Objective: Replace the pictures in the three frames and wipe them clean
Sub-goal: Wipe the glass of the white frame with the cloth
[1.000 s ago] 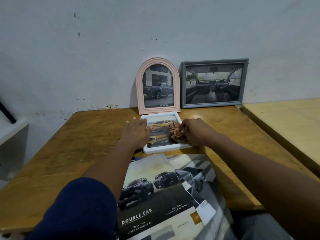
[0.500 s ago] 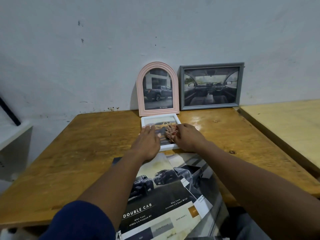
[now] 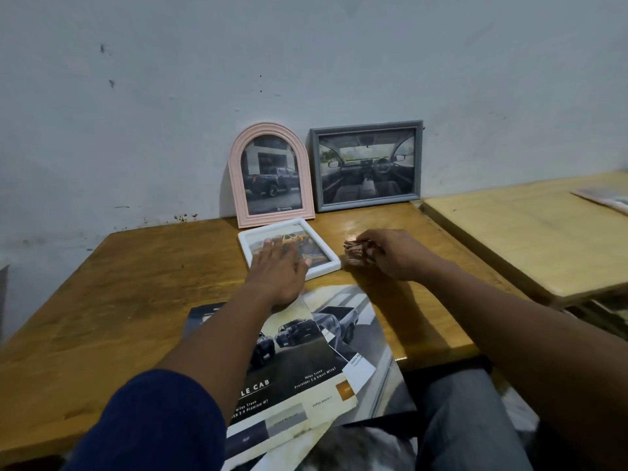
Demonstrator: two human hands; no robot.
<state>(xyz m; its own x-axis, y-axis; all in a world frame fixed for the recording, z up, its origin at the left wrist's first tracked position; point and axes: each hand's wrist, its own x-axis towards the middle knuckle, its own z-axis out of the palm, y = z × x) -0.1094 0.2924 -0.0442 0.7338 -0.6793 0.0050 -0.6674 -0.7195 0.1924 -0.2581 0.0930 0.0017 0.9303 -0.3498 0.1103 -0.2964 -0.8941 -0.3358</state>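
Observation:
A small white frame with a yellow car picture lies flat on the wooden table. My left hand rests flat on its glass, fingers straight. To the frame's right, my right hand grips a bunched reddish-brown cloth just above the table, off the frame. A pink arched frame with a dark pickup picture and a grey rectangular frame with a car-interior picture stand against the wall behind.
Car brochure pages lie at the table's near edge under my left forearm. A second, paler table stands to the right with papers at its far corner. The wall closes the back.
My right hand has moved the cloth off the white frame to the table at its right. My left hand stays on the frame's glass.

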